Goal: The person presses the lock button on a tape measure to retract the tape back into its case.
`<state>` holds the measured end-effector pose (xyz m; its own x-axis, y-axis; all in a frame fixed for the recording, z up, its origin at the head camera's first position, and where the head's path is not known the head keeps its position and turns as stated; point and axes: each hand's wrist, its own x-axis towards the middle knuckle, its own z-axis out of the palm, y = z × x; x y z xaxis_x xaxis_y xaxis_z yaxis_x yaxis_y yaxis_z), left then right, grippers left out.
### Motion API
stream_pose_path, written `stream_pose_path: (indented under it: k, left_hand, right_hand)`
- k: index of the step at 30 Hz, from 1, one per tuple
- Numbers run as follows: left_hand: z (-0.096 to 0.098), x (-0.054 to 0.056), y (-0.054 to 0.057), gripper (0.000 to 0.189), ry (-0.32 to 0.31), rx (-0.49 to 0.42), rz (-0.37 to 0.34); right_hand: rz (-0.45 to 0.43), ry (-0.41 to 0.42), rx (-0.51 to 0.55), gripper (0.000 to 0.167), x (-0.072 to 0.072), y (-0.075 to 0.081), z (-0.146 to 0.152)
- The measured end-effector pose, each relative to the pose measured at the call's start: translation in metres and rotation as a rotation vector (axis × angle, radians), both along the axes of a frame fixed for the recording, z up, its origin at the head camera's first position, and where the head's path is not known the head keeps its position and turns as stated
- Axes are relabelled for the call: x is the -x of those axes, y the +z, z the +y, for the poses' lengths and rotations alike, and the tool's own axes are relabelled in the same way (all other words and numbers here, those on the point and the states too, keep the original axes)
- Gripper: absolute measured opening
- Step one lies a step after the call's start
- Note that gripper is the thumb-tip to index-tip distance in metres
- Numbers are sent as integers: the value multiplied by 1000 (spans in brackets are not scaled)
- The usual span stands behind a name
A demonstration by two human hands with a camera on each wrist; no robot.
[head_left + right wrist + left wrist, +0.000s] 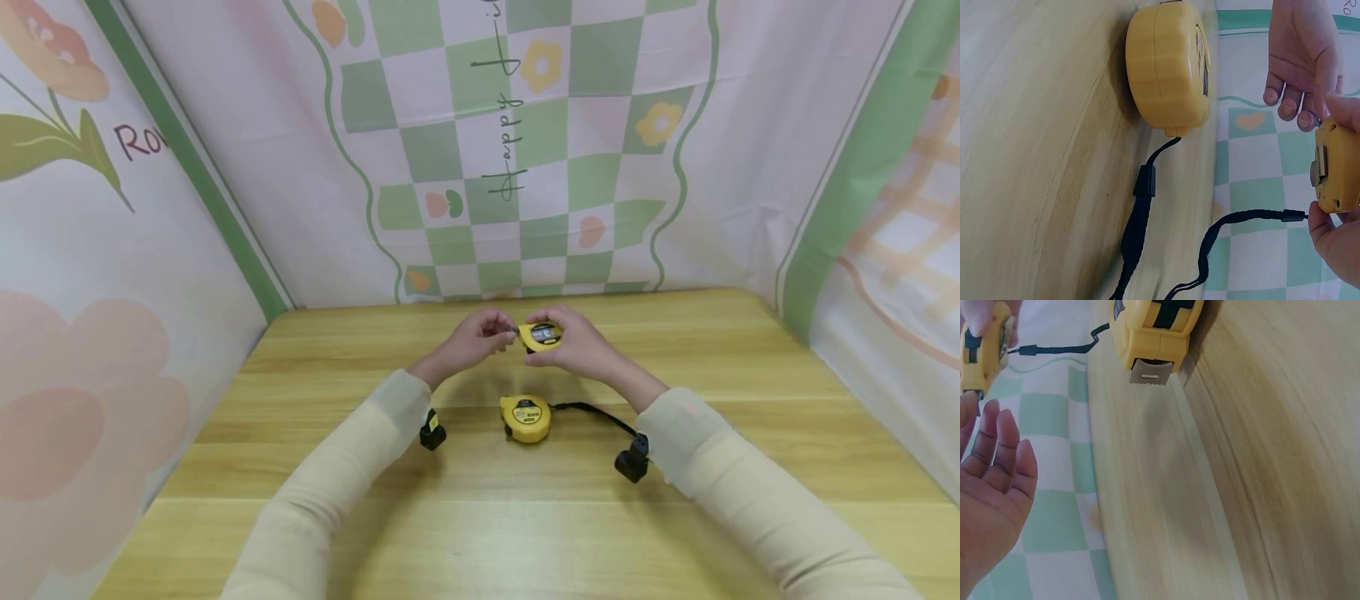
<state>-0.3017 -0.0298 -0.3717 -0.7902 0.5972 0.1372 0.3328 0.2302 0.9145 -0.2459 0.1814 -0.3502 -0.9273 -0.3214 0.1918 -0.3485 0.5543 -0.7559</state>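
A yellow tape measure (542, 336) is gripped in my right hand (581, 346), its round label facing up and its body raised over the table. At its mouth, my left hand (476, 337) pinches the small metal end hook between thumb and index finger, the other fingers spread loosely, as the left wrist view shows. Nearer to me, a second, similar yellow tape measure (527, 421) rests on the table between my forearms. Its silver end hook (1150, 372) pokes out of the mouth. A black wrist strap (1136, 231) trails from its other end.
The wooden table (525, 517) ends at a patterned cloth wall (540, 208) just beyond my hands. Another black strap (1235, 219) hangs from the held tape measure. Small black cameras (633, 458) sit at both wrists, close above the table.
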Motion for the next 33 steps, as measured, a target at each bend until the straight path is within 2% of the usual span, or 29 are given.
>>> stream_pose_path:
  k: [9,23,24,33]
  left_hand:
    - [2,0,0,13,0,0,-11]
    - [2,-4,2,16,9,17,10]
    - [2,-7,6,17,7,22,4]
    - [1,-4,0,20,-6,10,17]
  right_hand:
    - [3,0,-11,60,-1,2,-3]
    - [-1,-4,-4,58,-1,1,-6]
    - [-2,-4,-3,58,-1,1,-6]
    - [1,-3,-1,58,0,0,-6]
